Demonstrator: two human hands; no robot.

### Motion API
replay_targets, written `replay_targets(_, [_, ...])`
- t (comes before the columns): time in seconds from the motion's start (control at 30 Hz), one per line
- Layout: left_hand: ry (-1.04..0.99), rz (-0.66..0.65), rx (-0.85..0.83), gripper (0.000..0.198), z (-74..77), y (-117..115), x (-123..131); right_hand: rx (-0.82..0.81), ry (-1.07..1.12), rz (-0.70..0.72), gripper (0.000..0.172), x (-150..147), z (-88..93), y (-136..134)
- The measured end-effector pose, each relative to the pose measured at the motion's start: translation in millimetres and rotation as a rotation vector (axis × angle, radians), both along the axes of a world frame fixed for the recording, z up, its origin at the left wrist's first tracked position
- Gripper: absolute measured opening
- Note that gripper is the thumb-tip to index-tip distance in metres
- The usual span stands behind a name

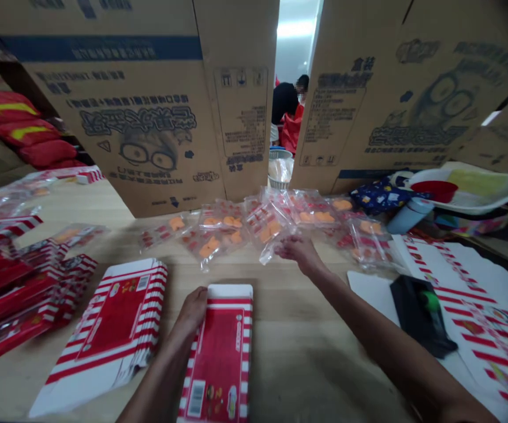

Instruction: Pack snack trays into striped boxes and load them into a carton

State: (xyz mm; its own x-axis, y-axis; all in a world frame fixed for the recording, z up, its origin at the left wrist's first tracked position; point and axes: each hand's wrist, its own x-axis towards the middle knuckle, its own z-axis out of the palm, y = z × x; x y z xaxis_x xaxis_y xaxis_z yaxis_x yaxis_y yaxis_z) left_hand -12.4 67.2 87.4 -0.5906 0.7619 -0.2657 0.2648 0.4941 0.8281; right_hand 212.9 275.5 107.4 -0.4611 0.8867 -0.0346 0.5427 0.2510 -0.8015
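My left hand [196, 305] is closed on the left edge of a flat red carton with white-striped sides [221, 352], near its white far end. The carton lies lengthwise in front of me. My right hand [297, 249] reaches forward, its fingers pinching the near end of a clear plastic packet [269, 226] with orange and red pieces inside. Similar packets [313, 211] lie overlapping around it along the foot of the cardboard boxes. Left of my left arm, a stack of flat striped cartons [122, 311] leans over in a row.
Filled red cartons [11, 288] are piled at the left. Tall cardboard boxes [161, 117] wall off the back. To the right stand a black tape dispenser [421, 314], striped printed sheets [478, 317], a light-blue bottle [410, 216] and a white tray [492, 200]. Beyond the gap, a person [287, 100] bends over.
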Motion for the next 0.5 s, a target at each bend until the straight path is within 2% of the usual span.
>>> replay_targets(0.07, [-0.105, -0.002, 0.007, 0.026, -3.5, -5, 8, -0.12, -0.042, -0.01, 0.02, 44, -14.8, -29])
replay_targets(0.13, [-0.194, -0.012, 0.016, 0.026, -7.4, -5, 17, -0.213, -0.132, -0.026, 0.021, 82, -18.3, -44])
replay_targets(0.23, [-0.264, -0.021, 0.046, 0.023, -12.1, 2, 31, -0.231, -0.258, -0.083, 0.025, 113, -6.3, -32])
replay_targets(0.3, [-0.305, -0.045, 0.078, 0.022, -14.3, 12, 41, -0.201, -0.29, -0.116, 0.026, 109, 3.9, -13])
replay_targets(0.37, [-0.362, -0.087, 0.105, 0.022, -16.6, 21, 54, -0.194, -0.307, -0.111, 0.027, 87, 8.9, 3])
replay_targets(0.5, [-0.46, -0.141, 0.13, 0.021, -21.8, 33, 80, -0.252, -0.351, -0.039, 0.035, 23, -1.9, 7])
